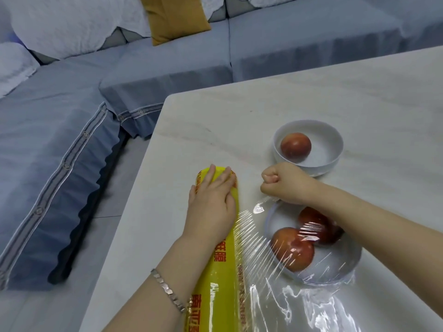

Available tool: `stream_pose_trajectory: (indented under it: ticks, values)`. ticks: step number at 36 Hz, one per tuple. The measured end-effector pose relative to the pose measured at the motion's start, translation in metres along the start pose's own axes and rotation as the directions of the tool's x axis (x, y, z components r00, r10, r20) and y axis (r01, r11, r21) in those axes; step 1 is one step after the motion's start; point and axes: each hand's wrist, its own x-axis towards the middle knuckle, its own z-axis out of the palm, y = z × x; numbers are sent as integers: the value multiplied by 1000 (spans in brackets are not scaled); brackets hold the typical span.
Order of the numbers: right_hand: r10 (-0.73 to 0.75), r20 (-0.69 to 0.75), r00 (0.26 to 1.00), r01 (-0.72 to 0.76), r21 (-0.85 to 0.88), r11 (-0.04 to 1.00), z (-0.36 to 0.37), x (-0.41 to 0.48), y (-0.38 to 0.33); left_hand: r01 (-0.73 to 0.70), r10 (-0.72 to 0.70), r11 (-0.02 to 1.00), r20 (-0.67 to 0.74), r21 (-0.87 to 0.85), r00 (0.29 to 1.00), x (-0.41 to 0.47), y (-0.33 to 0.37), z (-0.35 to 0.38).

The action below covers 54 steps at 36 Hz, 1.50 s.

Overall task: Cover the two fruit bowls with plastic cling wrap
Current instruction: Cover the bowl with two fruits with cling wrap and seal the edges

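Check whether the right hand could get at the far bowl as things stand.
Probably yes: the right hand sits beside the far bowl, nothing between, but it grips the film and must release that first.

Pale stone-look table (311, 97) carried: yellow cling wrap roll (223, 271), far white bowl (329, 149), near white bowl (335, 267) under stretched film (254, 238).

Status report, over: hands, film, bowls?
Left hand flat on roll. Right hand grips film, stretched over near bowl. Far bowl uncovered. Nothing in the way.
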Motion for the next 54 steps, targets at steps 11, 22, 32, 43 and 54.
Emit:
stream_pose_trajectory:
  ticks: [11,22,32,43,54]
  values:
    - [177,-6,984,-167,313,935,-30,-30,-4,2,-23,965,-78,-261,997,-8,-2,-8]
    - [28,220,975,68,-413,908,24,-34,-39,285,-322,899,-60,-333,945,-13,-1,-12]
    - [35,89,995,-2,-346,938,44,-32,-34,309,-311,899,42,-311,949,-9,-8,-10]
    - [22,-9,1000,-24,-317,948,50,-26,-23,308,-308,884,56,-351,950,-10,-15,-11]
    - [-362,-28,932,350,-197,916,47,-44,-8,306,-301,885,71,-352,951,-10,-7,-11]
